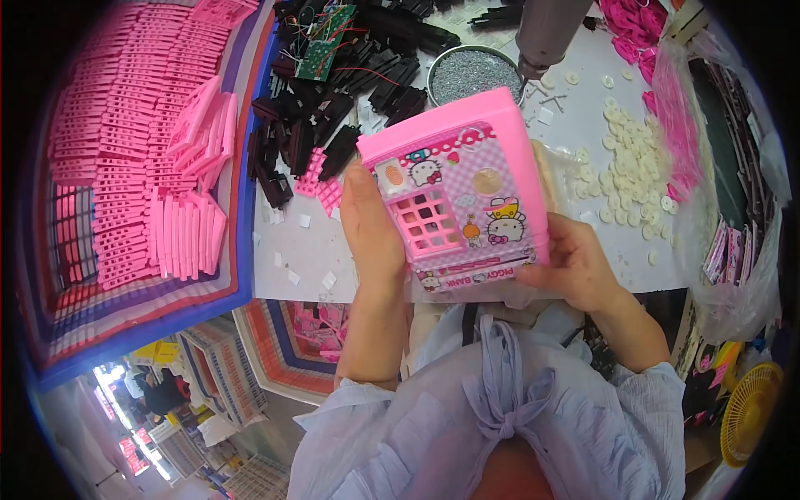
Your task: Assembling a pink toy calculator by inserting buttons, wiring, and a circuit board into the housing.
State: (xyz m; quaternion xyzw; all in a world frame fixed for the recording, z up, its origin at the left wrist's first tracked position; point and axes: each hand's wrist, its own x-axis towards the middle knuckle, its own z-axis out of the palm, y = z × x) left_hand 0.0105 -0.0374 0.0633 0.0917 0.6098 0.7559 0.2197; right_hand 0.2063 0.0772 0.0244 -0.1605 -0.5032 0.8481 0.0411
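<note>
Between my two hands, over the front edge of the white table, is a pink plastic toy money box (492, 204), slightly tilted. Its front has a checked sticker with cartoon figures, a square grid of openings and a round spot. My left hand (367, 225) lies along its left side, thumb up near the top corner, its other fingers hidden behind. The right hand (579, 262) grips the lower right corner, thumb on the front. Just beyond the box stands a round metal bowl (430, 86) full of small grey metal pieces, likely screws.
A blue-rimmed basket (247, 242) at left holds stacked pink panels (125, 167). Black plastic parts (392, 71), a green circuit board (323, 52) and pink grid pieces (312, 177) lie behind. A dark grey cylindrical tool (550, 35) hangs above white discs (629, 154). A yellow fan (752, 412) stands right.
</note>
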